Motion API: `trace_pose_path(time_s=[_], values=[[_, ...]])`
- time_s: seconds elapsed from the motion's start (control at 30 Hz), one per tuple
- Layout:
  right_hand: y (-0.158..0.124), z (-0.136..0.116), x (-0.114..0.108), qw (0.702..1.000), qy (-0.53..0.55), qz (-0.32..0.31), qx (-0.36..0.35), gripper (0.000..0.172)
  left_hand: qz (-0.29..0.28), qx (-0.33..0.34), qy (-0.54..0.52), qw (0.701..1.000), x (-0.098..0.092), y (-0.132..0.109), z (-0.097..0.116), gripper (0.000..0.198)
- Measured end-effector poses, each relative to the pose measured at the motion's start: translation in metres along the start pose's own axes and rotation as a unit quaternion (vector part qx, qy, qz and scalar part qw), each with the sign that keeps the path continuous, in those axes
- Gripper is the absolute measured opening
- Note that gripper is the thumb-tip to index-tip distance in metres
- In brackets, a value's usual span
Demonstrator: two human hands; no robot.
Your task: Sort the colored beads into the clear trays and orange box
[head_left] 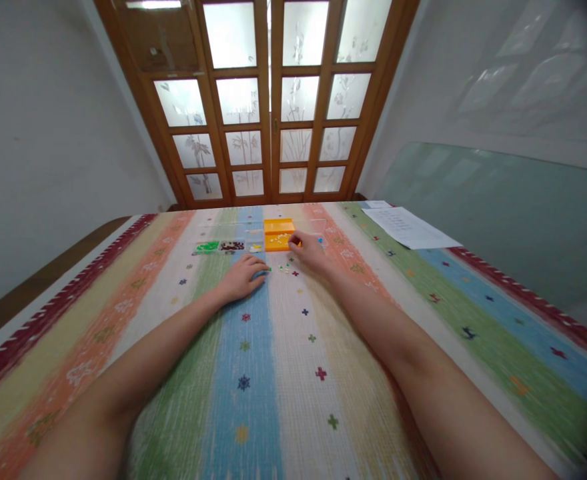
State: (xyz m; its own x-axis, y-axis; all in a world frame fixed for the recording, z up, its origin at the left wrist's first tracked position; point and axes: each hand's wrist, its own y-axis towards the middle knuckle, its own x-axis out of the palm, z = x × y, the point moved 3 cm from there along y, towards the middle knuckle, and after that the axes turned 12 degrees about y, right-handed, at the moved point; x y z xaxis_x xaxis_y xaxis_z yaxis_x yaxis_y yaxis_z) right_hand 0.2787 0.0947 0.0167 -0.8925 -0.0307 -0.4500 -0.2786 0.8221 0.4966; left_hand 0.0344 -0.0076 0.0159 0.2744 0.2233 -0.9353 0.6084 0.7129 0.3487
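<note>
My left hand (243,277) lies palm down on the striped cloth, fingers stretched out, with a small green piece (269,269) by its fingertips. Over the right edge of an orange box (268,249), my right hand (310,253) has thumb and forefinger pinched together; what they hold is too small to make out. The orange box's lid (278,225) stands open at the back, and small pale pieces (277,239) lie inside. Several tiny white and green pieces (283,269) are scattered on the cloth between the hands.
Left of the orange box, clear compartments hold green pieces (207,247), dark brown pieces (232,246) and yellow-white pieces (255,247). A blue piece (320,240) sits beyond my right hand. Printed paper sheets (408,227) lie at the back right. Paned wooden doors (271,133) stand behind the table.
</note>
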Motion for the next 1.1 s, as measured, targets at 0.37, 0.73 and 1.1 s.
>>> trace_pose_path(time_s=[0.37,0.73,1.1], values=[[0.005,0.051,-0.055,0.972,-0.1,0.181,0.107,0.022,-0.07,0.046,0.068,0.994,0.016,-0.004,0.002,0.049],[0.003,0.054,-0.046,0.977,-0.11,0.148,0.102,0.023,-0.05,0.075,0.104,0.99,0.01,-0.005,0.003,0.048],[0.003,0.047,-0.035,0.984,-0.1,0.123,0.079,0.021,-0.007,0.065,0.147,0.987,0.001,-0.006,-0.009,0.043]])
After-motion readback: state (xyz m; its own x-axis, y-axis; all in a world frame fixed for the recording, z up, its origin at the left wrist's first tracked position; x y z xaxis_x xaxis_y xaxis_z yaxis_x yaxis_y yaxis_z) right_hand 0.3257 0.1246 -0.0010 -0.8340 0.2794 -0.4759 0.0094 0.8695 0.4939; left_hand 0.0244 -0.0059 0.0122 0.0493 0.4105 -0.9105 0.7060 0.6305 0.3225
